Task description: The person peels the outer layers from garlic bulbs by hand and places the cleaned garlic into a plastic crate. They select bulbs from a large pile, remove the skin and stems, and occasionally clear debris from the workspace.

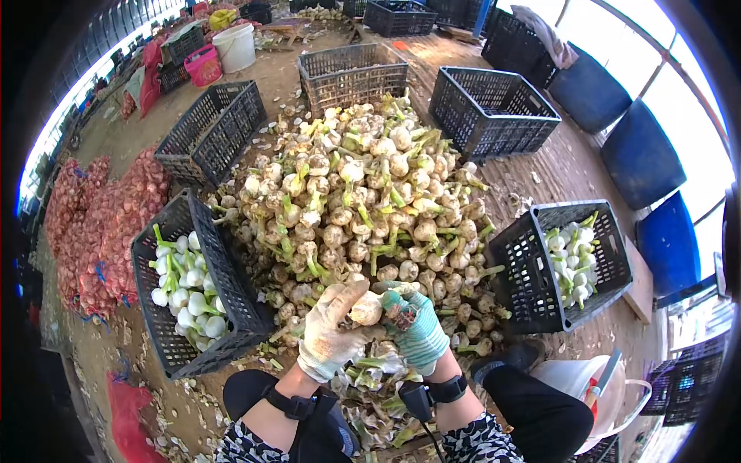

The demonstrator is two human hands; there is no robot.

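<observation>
A soil-stained garlic bulb point(367, 309) is held between my two gloved hands, over the near edge of a large garlic heap point(363, 201). My left hand point(333, 333), in a cream work glove, is closed around the bulb's left side with thumb and fingers. On the right side, my right hand point(419, 330) wears a teal striped glove with a dark patch near the thumb. Its fingers are curled against the bulb, and their tips are partly hidden. Beneath both hands lies a pile of peeled skins and stalk scraps point(378, 405).
Black crates with cleaned white garlic stand left point(255, 309) and right point(517, 270). More black crates point(494, 127) ring the heap's far side. Red mesh sacks point(108, 224) lie left. A white bucket point(575, 382) with a handled tool point(606, 378) stands by my right leg.
</observation>
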